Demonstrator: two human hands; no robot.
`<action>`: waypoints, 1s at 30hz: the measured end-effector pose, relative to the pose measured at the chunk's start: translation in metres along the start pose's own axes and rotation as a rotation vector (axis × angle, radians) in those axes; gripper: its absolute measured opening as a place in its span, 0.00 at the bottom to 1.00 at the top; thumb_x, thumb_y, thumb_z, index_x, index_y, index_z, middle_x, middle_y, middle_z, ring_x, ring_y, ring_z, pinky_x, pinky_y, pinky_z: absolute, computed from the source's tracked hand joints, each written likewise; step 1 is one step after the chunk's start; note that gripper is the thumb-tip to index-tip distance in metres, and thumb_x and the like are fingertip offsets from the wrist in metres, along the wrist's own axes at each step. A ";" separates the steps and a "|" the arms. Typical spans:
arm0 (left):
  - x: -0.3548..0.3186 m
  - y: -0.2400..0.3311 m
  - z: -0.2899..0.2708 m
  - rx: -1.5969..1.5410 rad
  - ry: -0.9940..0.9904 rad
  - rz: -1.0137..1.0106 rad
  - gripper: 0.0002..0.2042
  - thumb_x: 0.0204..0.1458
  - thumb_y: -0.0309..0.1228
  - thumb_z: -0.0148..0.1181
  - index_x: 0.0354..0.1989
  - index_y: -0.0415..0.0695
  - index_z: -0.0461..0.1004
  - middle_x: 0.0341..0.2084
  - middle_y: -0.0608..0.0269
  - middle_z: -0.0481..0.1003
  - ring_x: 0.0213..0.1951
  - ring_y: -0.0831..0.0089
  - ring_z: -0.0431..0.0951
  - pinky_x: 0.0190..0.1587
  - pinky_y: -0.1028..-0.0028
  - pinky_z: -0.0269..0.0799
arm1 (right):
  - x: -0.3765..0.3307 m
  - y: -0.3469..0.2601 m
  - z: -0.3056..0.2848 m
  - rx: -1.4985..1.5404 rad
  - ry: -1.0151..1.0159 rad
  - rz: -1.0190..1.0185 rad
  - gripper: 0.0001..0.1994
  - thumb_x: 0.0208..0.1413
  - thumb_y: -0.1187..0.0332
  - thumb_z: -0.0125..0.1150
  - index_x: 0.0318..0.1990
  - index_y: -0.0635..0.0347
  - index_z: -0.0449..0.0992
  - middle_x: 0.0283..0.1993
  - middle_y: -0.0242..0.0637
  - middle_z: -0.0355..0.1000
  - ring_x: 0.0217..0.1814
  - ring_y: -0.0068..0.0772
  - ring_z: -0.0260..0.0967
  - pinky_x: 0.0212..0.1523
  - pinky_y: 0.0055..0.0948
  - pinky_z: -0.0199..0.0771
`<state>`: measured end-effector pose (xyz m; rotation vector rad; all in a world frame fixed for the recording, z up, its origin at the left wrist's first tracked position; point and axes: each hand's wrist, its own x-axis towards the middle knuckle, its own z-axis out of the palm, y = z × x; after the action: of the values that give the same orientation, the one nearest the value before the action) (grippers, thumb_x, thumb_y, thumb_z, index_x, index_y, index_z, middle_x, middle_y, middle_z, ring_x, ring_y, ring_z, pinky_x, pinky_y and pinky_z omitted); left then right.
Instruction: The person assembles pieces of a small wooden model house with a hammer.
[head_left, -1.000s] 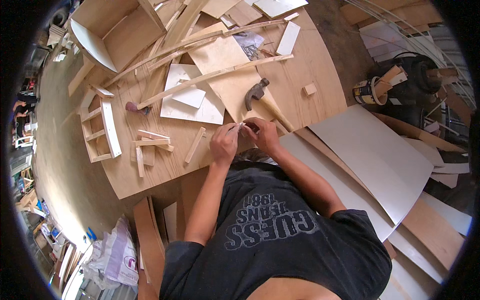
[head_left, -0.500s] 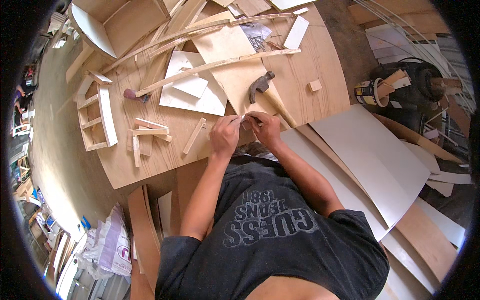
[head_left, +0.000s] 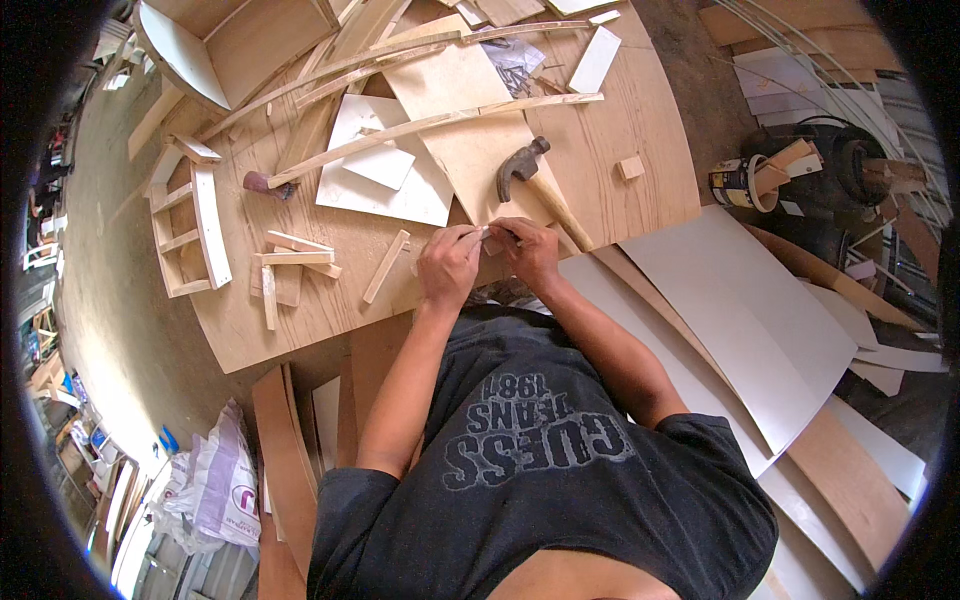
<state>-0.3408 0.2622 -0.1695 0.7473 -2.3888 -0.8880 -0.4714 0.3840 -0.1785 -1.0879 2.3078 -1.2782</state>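
Observation:
My left hand (head_left: 448, 264) and my right hand (head_left: 528, 250) meet at the near edge of the plywood workbench (head_left: 300, 310). Both pinch a small pale piece (head_left: 485, 235) between their fingertips; its kind is too small to tell. A claw hammer (head_left: 524, 170) with a wooden handle lies just beyond my right hand. A short wood strip (head_left: 386, 266) lies left of my left hand.
Long thin wood slats (head_left: 430, 122), white sheet pieces (head_left: 385, 170) and a small ladder-like frame (head_left: 190, 230) lie on the bench. A small wood block (head_left: 631, 167) sits at its right. Large white and brown boards (head_left: 740, 320) lean on the floor at right, near a tin (head_left: 738, 182).
Both hands stay together on the small piece at the bench edge. The view has shifted slightly; the fingers have moved a little.

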 end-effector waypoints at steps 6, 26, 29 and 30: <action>0.003 0.002 0.008 0.026 0.020 -0.016 0.04 0.54 0.29 0.72 0.37 0.46 0.88 0.37 0.64 0.83 0.41 0.60 0.84 0.45 0.61 0.81 | 0.000 0.008 0.004 -0.065 0.009 -0.105 0.07 0.60 0.72 0.73 0.45 0.59 0.88 0.43 0.43 0.86 0.41 0.42 0.87 0.41 0.35 0.85; 0.003 -0.002 0.021 -0.025 0.048 -0.081 0.04 0.55 0.27 0.70 0.37 0.44 0.86 0.37 0.62 0.82 0.41 0.57 0.84 0.44 0.60 0.81 | 0.009 -0.012 -0.014 -0.050 -0.140 0.006 0.08 0.58 0.71 0.74 0.44 0.61 0.89 0.40 0.44 0.86 0.37 0.41 0.86 0.39 0.35 0.85; 0.004 0.001 0.013 -0.010 0.011 -0.029 0.04 0.55 0.27 0.71 0.38 0.45 0.87 0.38 0.62 0.82 0.42 0.57 0.84 0.45 0.59 0.80 | 0.007 -0.015 -0.016 -0.016 -0.134 0.075 0.09 0.56 0.71 0.74 0.44 0.58 0.90 0.42 0.48 0.86 0.40 0.48 0.86 0.43 0.40 0.85; 0.005 0.003 0.009 0.018 -0.018 -0.006 0.05 0.55 0.28 0.71 0.39 0.45 0.87 0.38 0.62 0.82 0.42 0.57 0.84 0.45 0.59 0.80 | 0.006 -0.013 -0.016 -0.015 -0.132 0.077 0.09 0.56 0.71 0.74 0.44 0.58 0.90 0.42 0.48 0.86 0.40 0.48 0.86 0.43 0.40 0.85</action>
<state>-0.3509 0.2646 -0.1725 0.7574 -2.4144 -0.8805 -0.4784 0.3848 -0.1582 -1.0447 2.2417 -1.1272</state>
